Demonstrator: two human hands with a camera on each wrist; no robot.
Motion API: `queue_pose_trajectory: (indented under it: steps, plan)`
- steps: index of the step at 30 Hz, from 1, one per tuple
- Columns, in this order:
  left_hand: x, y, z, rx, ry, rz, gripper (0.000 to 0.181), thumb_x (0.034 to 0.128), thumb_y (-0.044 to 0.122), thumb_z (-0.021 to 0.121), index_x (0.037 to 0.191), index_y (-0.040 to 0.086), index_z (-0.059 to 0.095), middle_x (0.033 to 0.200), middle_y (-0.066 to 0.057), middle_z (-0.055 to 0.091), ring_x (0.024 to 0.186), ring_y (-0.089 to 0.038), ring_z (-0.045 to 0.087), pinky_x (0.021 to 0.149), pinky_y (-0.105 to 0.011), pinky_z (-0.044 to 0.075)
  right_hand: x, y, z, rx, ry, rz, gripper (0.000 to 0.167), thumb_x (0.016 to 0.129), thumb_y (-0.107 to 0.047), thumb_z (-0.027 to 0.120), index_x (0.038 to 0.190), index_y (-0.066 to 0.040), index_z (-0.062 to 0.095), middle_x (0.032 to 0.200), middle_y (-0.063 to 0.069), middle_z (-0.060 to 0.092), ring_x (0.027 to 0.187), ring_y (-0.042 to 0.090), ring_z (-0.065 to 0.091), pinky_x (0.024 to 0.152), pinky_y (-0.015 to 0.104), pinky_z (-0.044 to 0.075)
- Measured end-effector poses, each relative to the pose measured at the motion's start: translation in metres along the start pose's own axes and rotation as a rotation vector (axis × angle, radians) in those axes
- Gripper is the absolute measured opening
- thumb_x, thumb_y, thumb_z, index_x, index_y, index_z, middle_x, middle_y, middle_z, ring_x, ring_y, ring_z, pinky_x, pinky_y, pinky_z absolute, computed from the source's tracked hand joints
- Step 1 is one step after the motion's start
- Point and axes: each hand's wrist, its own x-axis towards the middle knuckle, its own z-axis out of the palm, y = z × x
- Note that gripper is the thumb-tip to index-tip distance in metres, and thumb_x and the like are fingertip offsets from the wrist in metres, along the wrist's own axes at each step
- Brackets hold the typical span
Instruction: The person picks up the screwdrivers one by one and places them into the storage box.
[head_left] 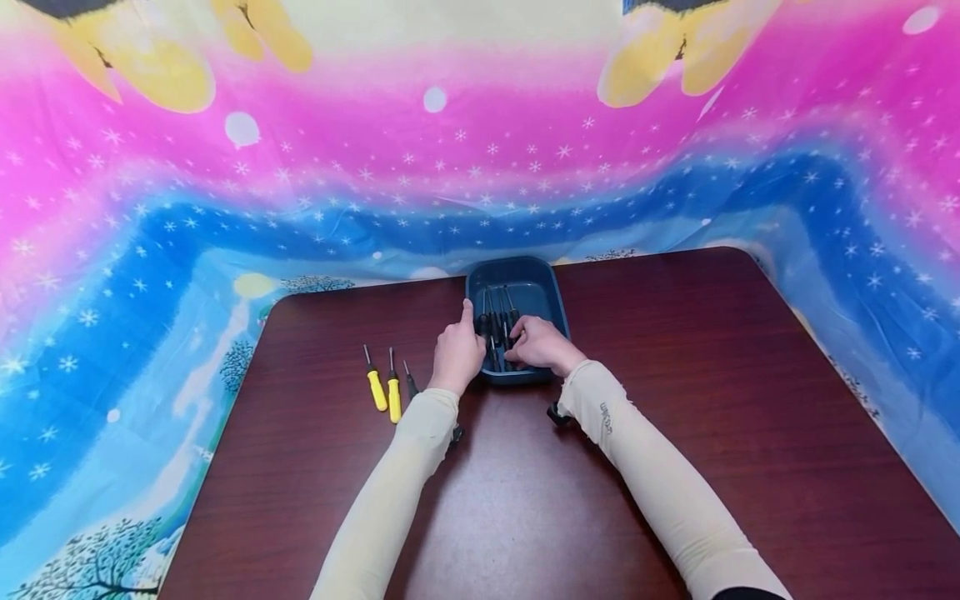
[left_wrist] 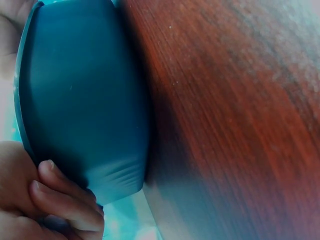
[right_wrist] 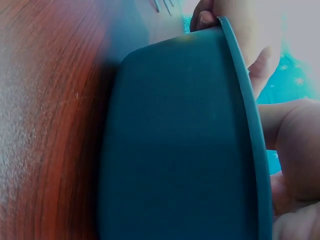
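A dark blue-grey plastic tray [head_left: 537, 298] stands near the table's far edge with several black-handled screwdrivers [head_left: 493, 328] lying in it, shafts pointing away. My left hand [head_left: 457, 354] grips the tray's left rim, thumb pointing forward. In the left wrist view, that hand's curled fingers [left_wrist: 65, 200] lie against the tray's outer wall. Over the near right side of the tray reaches my right hand [head_left: 543, 343], its fingertips pinching one of the screwdrivers. The tray wall [right_wrist: 180, 130] hides those fingertips in the right wrist view.
Left of the tray, two yellow-handled screwdrivers [head_left: 394, 400] and a dark-handled screwdriver [head_left: 412, 387] lie on the brown wooden table [head_left: 675, 333]. My left forearm partly covers the dark one. A patterned cloth [head_left: 435, 167] hangs around the table's back and sides.
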Motion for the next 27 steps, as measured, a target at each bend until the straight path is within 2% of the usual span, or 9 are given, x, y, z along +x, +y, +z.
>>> queue_pose_trajectory:
  steps: [4,8,14,22,27]
  plan:
    - [0.0,0.0,0.0,-0.008,0.002,0.003,0.069,0.1022,0.013,0.062,0.163,0.008,0.031,0.06,-0.005,0.054,0.047,-0.021,0.052,0.05,-0.031,0.049,-0.003,-0.002,0.0,-0.074,0.03,0.004,0.036,0.094,-0.016,0.075,0.123,-0.001,0.059,0.1,0.011,0.073,0.087,0.021,0.068,0.085,0.038,0.054]
    - [0.0,0.0,0.001,-0.009,0.008,0.009,0.069,0.1018,0.013,0.063,0.163,0.008,0.031,0.06,-0.005,0.054,0.048,-0.021,0.053,0.05,-0.032,0.049,-0.004,-0.003,-0.002,-0.069,0.047,-0.009,0.035,0.094,-0.015,0.074,0.123,-0.002,0.059,0.101,0.011,0.075,0.088,0.021,0.069,0.085,0.038,0.054]
    - [0.001,0.0,0.001,-0.002,0.0,0.009,0.07,0.1021,0.014,0.063,0.164,0.008,0.03,0.06,-0.006,0.055,0.048,-0.021,0.053,0.05,-0.033,0.049,-0.008,-0.003,-0.013,0.084,-0.001,-0.017,0.04,0.097,-0.011,0.07,0.131,0.004,0.055,0.111,0.019,0.074,0.095,0.029,0.077,0.091,0.044,0.06]
    - [0.001,-0.001,0.001,-0.002,0.009,0.014,0.069,0.1018,0.012,0.062,0.163,0.007,0.031,0.059,-0.006,0.054,0.047,-0.021,0.052,0.048,-0.032,0.044,-0.008,0.004,-0.03,0.359,-0.121,-0.029,0.046,0.101,-0.008,0.066,0.139,0.01,0.047,0.126,0.032,0.061,0.111,0.043,0.071,0.099,0.052,0.056]
    - [0.001,-0.001,0.001,-0.004,0.002,0.011,0.069,0.1024,0.013,0.062,0.164,0.008,0.03,0.058,-0.006,0.054,0.047,-0.022,0.051,0.047,-0.031,0.044,-0.009,0.008,-0.04,0.439,-0.146,-0.034,0.048,0.101,-0.005,0.064,0.141,0.012,0.045,0.133,0.038,0.057,0.117,0.046,0.068,0.101,0.053,0.054]
